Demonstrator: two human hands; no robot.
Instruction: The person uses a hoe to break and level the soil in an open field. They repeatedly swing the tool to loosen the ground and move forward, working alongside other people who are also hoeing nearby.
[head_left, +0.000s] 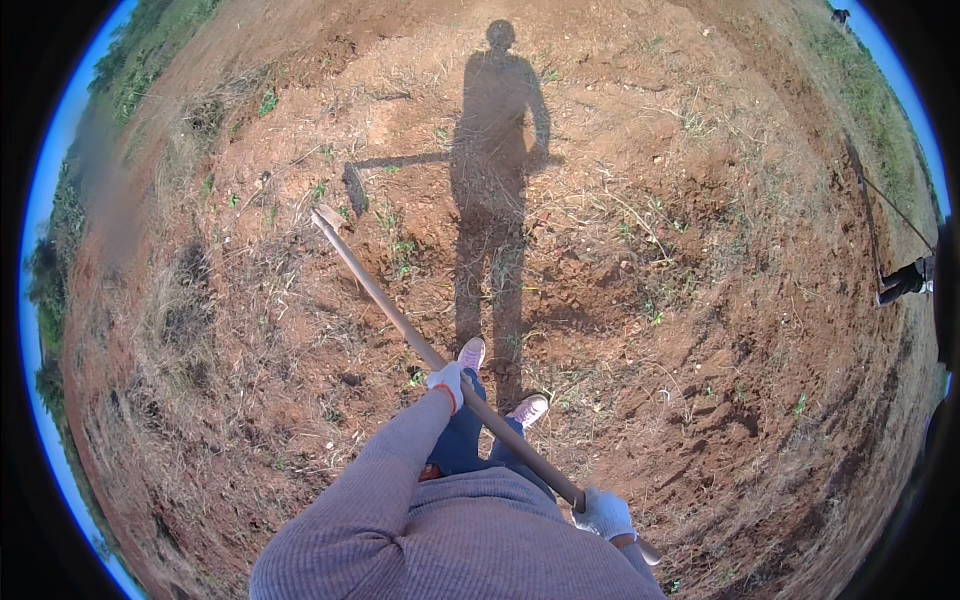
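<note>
I hold a long-handled hoe by its wooden handle (390, 310), which runs slantwise across my body from upper left to lower right. My left hand (448, 381), in a white glove with an orange cuff, is closed round the middle of the handle. Nearer the butt end, my right hand (604, 514) in a white glove grips it beside my hip. The hoe's blade (331, 217) is at the far end, close to the soil and small green weeds; whether it touches the ground I cannot tell.
Reddish, cloddy soil (697, 450) with dry grass and small weeds surrounds my pink shoes (529, 410). My shadow falls ahead. At the right edge another person's dark shoes (902, 282) and a long thin tool handle (898, 216) show. Bushes (56, 277) stand far left.
</note>
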